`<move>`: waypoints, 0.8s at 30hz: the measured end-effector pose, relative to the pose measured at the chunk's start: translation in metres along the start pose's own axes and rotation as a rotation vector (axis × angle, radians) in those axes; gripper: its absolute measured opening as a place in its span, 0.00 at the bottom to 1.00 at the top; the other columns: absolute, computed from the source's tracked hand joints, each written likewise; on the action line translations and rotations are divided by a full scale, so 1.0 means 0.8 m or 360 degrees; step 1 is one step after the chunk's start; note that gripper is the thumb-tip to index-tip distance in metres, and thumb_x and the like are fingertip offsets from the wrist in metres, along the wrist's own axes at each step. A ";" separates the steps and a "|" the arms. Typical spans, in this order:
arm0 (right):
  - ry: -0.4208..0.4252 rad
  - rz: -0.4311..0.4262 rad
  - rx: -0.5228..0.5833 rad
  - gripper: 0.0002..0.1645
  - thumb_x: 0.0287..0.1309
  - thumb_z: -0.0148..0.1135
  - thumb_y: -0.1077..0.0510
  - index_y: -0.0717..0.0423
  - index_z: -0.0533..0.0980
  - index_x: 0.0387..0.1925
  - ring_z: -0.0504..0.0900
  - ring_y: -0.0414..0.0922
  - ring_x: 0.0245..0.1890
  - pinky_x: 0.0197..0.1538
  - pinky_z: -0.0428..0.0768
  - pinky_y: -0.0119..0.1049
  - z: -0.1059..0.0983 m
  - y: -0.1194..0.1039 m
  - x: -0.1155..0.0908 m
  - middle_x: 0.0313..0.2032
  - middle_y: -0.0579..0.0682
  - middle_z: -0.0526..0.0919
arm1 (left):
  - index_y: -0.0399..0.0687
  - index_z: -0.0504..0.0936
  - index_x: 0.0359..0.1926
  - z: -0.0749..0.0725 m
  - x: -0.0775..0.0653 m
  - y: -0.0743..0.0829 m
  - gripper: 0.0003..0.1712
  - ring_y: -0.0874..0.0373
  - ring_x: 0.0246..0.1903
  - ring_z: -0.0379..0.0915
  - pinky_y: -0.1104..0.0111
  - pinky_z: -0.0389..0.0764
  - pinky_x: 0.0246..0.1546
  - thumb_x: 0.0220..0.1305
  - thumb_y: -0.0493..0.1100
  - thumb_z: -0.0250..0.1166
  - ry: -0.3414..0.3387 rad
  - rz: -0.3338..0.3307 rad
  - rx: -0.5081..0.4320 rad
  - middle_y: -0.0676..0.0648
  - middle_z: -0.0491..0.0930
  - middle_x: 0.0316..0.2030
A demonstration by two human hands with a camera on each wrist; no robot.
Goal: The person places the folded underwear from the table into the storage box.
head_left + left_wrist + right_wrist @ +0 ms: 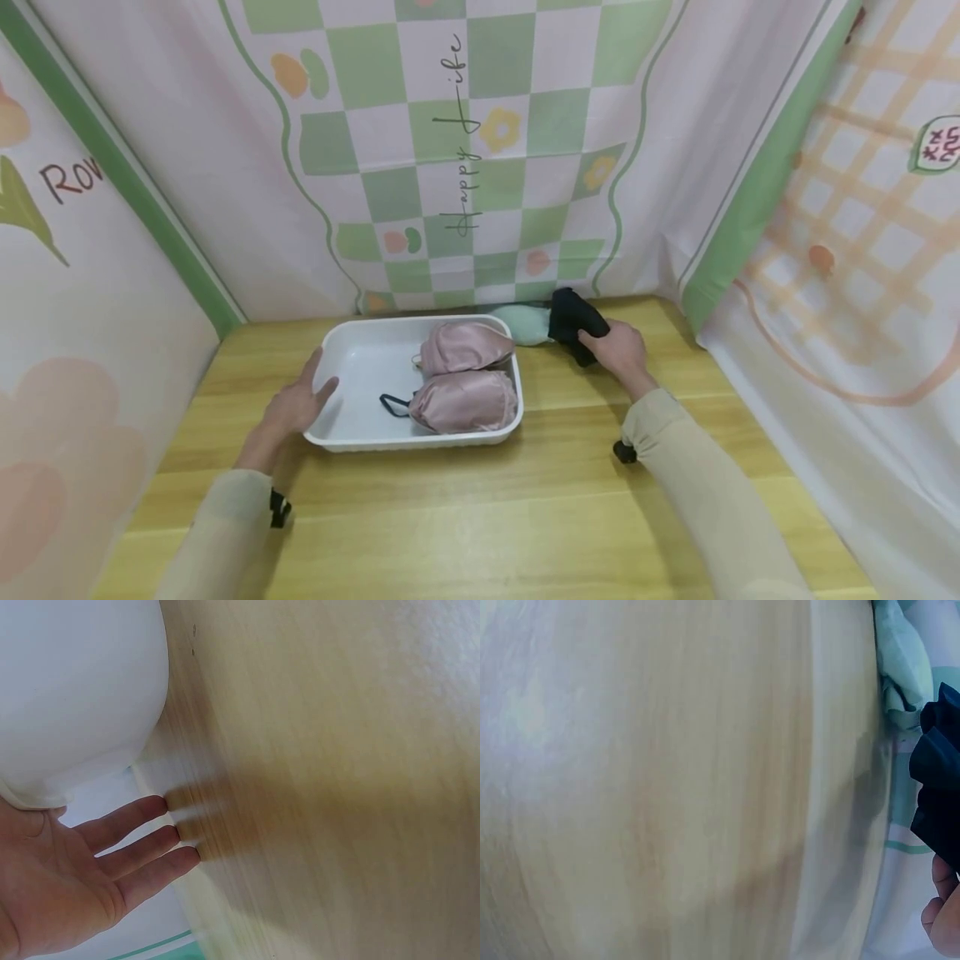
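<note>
A white plastic tray (367, 392) stands on the table. Two dusty-pink satin bundles (463, 402) lie in its right half, the nearer one with a thin black loop. My left hand (294, 406) is at the tray's left end, thumb over the rim; in the left wrist view its other visible fingers (154, 874) stretch straight out below the rim. With my right hand (621, 348) I grip a piece of black cloth (573, 321), beyond the tray's right end. Beside that cloth, a pale green fabric bundle (525, 324) lies at the table's back edge, partly hidden.
Printed curtains (502, 192) hang behind the wooden table (450, 517) and along both sides. Both wrists carry small black devices. The tray stands close to the back curtain.
</note>
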State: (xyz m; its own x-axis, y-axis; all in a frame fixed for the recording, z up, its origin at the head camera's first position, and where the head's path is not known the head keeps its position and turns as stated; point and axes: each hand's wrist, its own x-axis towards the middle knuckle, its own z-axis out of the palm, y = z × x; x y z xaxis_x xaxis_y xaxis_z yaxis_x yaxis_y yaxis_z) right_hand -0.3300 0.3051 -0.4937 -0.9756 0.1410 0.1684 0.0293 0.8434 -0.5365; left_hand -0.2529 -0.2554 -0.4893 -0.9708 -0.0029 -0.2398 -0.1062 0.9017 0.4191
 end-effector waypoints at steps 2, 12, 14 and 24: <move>0.0002 0.0015 0.0021 0.30 0.61 0.58 0.31 0.54 0.78 0.27 0.83 0.61 0.43 0.46 0.79 0.52 -0.002 -0.004 -0.001 0.39 0.62 0.87 | 0.54 0.25 0.79 0.000 0.000 0.001 0.48 0.26 0.59 0.70 0.40 0.75 0.54 0.74 0.71 0.34 -0.0006 -0.0014 -0.0012 0.23 0.57 0.71; 0.0002 -0.0011 0.0075 0.30 0.59 0.60 0.32 0.56 0.81 0.31 0.84 0.60 0.44 0.48 0.79 0.51 -0.007 -0.027 -0.001 0.39 0.61 0.87 | 0.56 0.24 0.79 -0.002 -0.001 0.003 0.48 0.26 0.60 0.70 0.40 0.75 0.55 0.74 0.71 0.34 -0.0024 -0.0033 -0.0030 0.22 0.57 0.70; 0.0003 -0.0028 0.0066 0.30 0.59 0.61 0.33 0.57 0.80 0.31 0.84 0.60 0.43 0.47 0.79 0.52 -0.009 -0.033 -0.001 0.38 0.62 0.87 | 0.55 0.24 0.79 -0.003 -0.001 0.003 0.48 0.25 0.60 0.70 0.40 0.75 0.55 0.74 0.71 0.34 -0.0019 -0.0028 -0.0030 0.22 0.57 0.70; -0.0010 -0.0092 0.0073 0.29 0.59 0.62 0.33 0.57 0.79 0.28 0.83 0.58 0.38 0.42 0.78 0.48 -0.011 -0.058 0.000 0.34 0.60 0.87 | 0.56 0.23 0.79 -0.001 -0.002 0.001 0.48 0.26 0.59 0.71 0.41 0.76 0.54 0.74 0.72 0.34 -0.0017 -0.0025 -0.0022 0.22 0.57 0.70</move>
State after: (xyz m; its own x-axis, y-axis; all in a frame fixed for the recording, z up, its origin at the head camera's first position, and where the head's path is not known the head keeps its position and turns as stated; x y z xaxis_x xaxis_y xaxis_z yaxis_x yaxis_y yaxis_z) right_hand -0.3296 0.2704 -0.4612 -0.9767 0.0897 0.1949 -0.0366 0.8254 -0.5633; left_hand -0.2519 -0.2547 -0.4877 -0.9666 -0.0124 -0.2560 -0.1247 0.8954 0.4274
